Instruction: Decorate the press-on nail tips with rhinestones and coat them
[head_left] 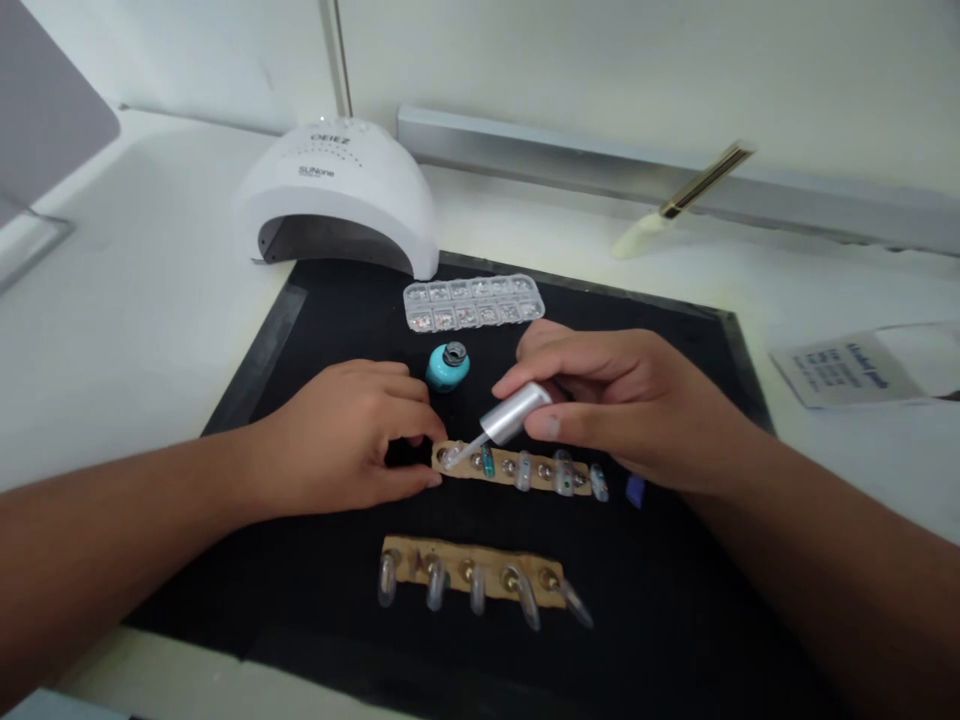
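Observation:
My right hand (600, 400) pinches the silver cap of a nail polish brush (516, 413). Its bristle end slants down to the left and meets the leftmost false nail (452, 455) on the upper cardboard strip (536, 468). With thumb and fingers, my left hand (367, 435) grips the left end of that strip. More false nails, some with green and glittery decoration, sit along it on round metal studs. Just behind stands an uncapped turquoise polish bottle (448, 368). Nearer to me lies a second cardboard strip (487, 568) bearing several clear false nails.
A white nail lamp (341, 190) stands at the back left, beside a clear compartment box (474, 303) of small decorations. A gold-handled brush (686, 195) rests at the back right. An alcohol pad packet (847, 368) lies to the right of the black mat (315, 600). A small blue piece (635, 490) is near my right wrist.

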